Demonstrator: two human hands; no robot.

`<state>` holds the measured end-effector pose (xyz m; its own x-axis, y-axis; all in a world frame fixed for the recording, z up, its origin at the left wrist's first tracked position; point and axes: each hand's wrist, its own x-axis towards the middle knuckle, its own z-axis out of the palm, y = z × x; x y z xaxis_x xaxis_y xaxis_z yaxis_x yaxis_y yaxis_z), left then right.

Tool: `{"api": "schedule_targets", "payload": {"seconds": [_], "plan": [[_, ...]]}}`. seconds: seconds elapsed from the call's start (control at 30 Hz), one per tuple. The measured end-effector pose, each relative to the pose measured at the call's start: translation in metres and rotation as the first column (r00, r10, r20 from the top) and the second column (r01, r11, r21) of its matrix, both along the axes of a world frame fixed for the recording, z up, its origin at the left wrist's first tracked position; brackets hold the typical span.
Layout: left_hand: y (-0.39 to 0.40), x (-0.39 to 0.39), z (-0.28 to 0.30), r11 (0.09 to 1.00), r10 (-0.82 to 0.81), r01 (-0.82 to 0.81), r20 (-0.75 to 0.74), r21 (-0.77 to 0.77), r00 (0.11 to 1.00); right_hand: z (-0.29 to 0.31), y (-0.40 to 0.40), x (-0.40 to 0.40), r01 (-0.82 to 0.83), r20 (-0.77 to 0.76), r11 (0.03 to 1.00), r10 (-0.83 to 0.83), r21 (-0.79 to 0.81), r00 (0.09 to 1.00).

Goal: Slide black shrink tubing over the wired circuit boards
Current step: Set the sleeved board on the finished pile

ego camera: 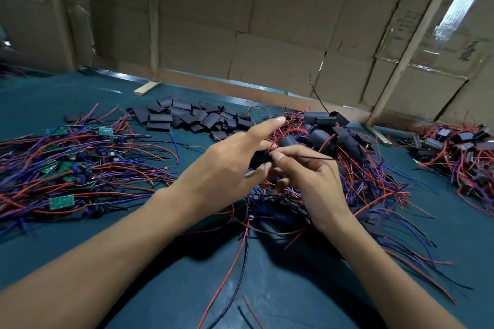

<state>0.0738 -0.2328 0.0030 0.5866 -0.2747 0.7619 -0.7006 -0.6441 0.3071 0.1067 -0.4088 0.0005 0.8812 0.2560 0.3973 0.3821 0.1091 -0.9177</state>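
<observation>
My left hand [227, 165] holds a black piece of shrink tubing [260, 158] between thumb and lower fingers, with the index finger stretched out straight above it. My right hand [307, 176] pinches a thin black wire [312, 158] right at the tube's end; a red wire [287, 133] arcs up from the same spot. The board inside or behind the tube is hidden by my fingers. Loose black tubing pieces [187, 116] lie in a heap at the back. Bare green circuit boards [61, 201] with red and blue wires lie at the left.
A pile of sleeved boards [328, 136] with wires sits just behind my hands, and another pile [454, 152] lies at the far right. The table has a teal mat [165, 270]. Cardboard walls [267, 21] close off the back. Loose wires trail toward the front edge.
</observation>
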Motion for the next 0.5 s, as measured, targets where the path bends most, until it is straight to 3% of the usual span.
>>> {"api": "schedule_targets", "payload": {"seconds": [0.13, 0.33, 0.4, 0.5], "plan": [[0.001, 0.001, -0.001, 0.999, -0.044, 0.044, -0.012, -0.02, 0.999, 0.003, 0.003, -0.005, -0.039, -0.035, 0.995, 0.042, 0.088, 0.999], [0.0, 0.003, -0.007, 0.993, -0.106, 0.104, -0.033, -0.055, 0.994, 0.007, 0.009, -0.009, 0.143, -0.037, 0.988, -0.141, 0.059, 0.989], [0.002, 0.002, -0.005, 0.995, -0.087, 0.086, -0.019, -0.049, 0.996, 0.018, 0.004, -0.012, 0.2, -0.016, 0.978, -0.199, 0.054, 0.98], [0.019, -0.002, 0.015, 0.996, -0.02, 0.009, -0.118, -0.092, 0.993, 0.053, -0.019, -0.011, 0.288, -0.037, 0.946, -0.286, 0.147, 0.958]]}}
